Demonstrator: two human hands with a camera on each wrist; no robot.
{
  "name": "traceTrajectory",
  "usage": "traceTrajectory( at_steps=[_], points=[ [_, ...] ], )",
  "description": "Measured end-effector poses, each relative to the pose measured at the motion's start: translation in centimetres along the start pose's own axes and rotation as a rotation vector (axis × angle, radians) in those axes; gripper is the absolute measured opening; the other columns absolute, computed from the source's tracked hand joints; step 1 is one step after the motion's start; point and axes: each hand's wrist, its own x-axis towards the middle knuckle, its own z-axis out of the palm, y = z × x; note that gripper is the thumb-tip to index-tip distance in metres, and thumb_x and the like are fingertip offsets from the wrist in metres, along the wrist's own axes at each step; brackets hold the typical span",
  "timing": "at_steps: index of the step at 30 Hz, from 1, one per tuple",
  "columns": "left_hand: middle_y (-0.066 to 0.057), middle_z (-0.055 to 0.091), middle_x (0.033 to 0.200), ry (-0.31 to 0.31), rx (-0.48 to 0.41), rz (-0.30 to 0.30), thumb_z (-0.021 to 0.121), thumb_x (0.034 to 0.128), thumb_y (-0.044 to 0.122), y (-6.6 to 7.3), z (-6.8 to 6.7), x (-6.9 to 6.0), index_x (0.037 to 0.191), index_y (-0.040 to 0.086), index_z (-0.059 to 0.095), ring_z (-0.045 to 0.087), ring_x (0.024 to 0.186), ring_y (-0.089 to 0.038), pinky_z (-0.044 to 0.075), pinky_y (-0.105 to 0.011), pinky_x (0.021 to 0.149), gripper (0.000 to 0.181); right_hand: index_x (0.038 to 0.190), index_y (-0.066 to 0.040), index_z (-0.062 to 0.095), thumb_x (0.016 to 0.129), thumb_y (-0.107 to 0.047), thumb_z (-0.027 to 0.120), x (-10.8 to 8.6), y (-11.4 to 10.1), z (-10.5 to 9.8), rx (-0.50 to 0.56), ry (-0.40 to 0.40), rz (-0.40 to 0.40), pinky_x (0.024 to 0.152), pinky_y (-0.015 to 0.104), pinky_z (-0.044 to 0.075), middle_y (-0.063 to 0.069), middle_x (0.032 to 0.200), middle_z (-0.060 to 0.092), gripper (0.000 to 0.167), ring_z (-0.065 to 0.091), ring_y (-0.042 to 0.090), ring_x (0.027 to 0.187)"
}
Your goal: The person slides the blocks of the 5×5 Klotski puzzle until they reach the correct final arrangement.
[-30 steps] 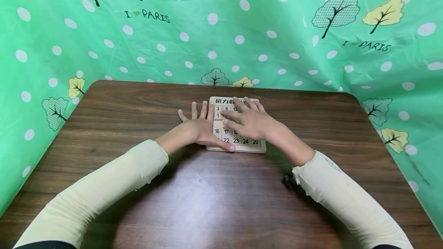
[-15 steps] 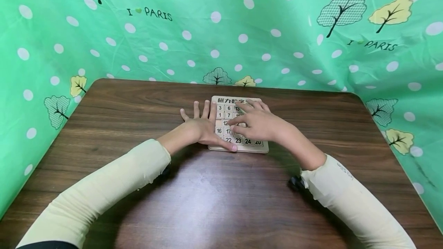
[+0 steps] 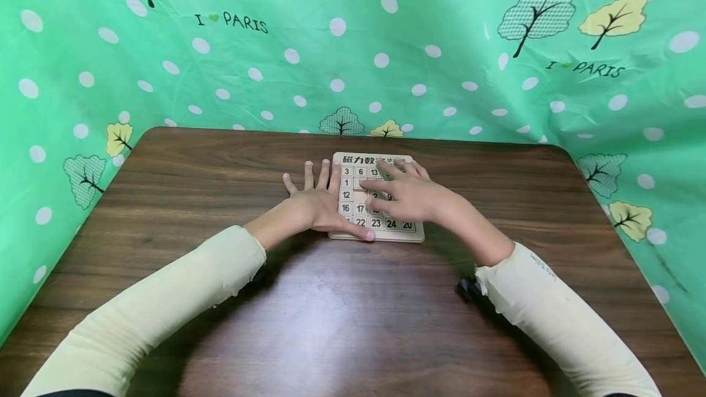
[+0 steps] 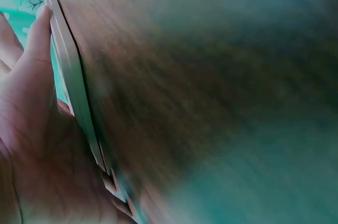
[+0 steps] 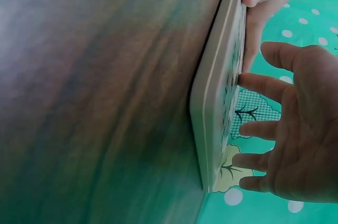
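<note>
A wooden number slide puzzle point(image 3: 398, 236) lies on the table, with a printed heading above rows of numbered tiles. My left hand point(image 3: 317, 208) steadies it with spread, straight fingers: the thumb lies on the front rim and the index finger along the left side. Over the puzzle's right part is my right hand point(image 3: 416, 198), its index fingertip touching a tile in the second row. In the right wrist view, the index finger point(image 5: 261, 85) meets the puzzle face while the other fingers stand off it. The tile numbered 12 point(image 3: 346, 195) sits in the left column, beside a bare slot. Several tiles are hidden under the right hand.
The brown wood-grain table point(image 3: 309, 323) runs back to a green dotted curtain point(image 3: 242, 66) printed with trees. Pale sleeves point(image 3: 149, 311) cover both forearms, and a black device point(image 3: 469, 290) shows under the right wrist.
The tile numbered 12 has slid left into the left column, leaving the slot to its right bare. My right index finger has moved up to the second row. The left hand stays put.
</note>
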Motion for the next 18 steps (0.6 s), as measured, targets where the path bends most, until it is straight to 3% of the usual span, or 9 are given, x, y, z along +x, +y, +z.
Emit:
traceTrajectory(
  at_steps=[9, 13, 18],
  points=[
    [-0.014, -0.028, 0.187, 0.027, -0.031, 0.023, 0.067, 0.0647, 0.111, -0.2, 0.3, 0.1, 0.176, 0.016, -0.03, -0.029, 0.171, -0.048, -0.015, -0.091, 0.126, 0.175, 0.163, -0.033, 0.063, 0.116, -0.057, 0.052, -0.7, -0.2, -0.2, 0.037, -0.032, -0.045, 0.135, 0.084, 0.012, 0.015, 0.189, 0.023, 0.054, 0.014, 0.056, 0.174],
    [-0.014, -0.028, 0.187, 0.025, -0.029, 0.025, 0.067, 0.0642, 0.111, -0.2, 0.3, 0.1, 0.176, 0.016, -0.03, -0.029, 0.171, -0.048, -0.015, -0.091, 0.125, 0.176, 0.17, -0.032, 0.054, 0.116, -0.056, 0.048, 0.1, 0.1, -0.5, 0.055, -0.006, -0.03, 0.136, 0.084, 0.011, 0.02, 0.189, 0.021, 0.059, 0.014, 0.059, 0.173],
    [-0.014, -0.028, 0.187, 0.017, -0.025, 0.021, 0.067, 0.064, 0.112, -0.3, 0.2, 0.0, 0.176, 0.016, -0.029, -0.028, 0.171, -0.049, -0.013, -0.092, 0.125, 0.176, 0.177, -0.037, 0.038, 0.116, -0.065, 0.04, 1.8, 1.2, -0.1, 0.055, -0.001, 0.014, 0.137, 0.081, 0.006, 0.022, 0.191, 0.008, 0.067, 0.01, 0.062, 0.172]
  ],
)
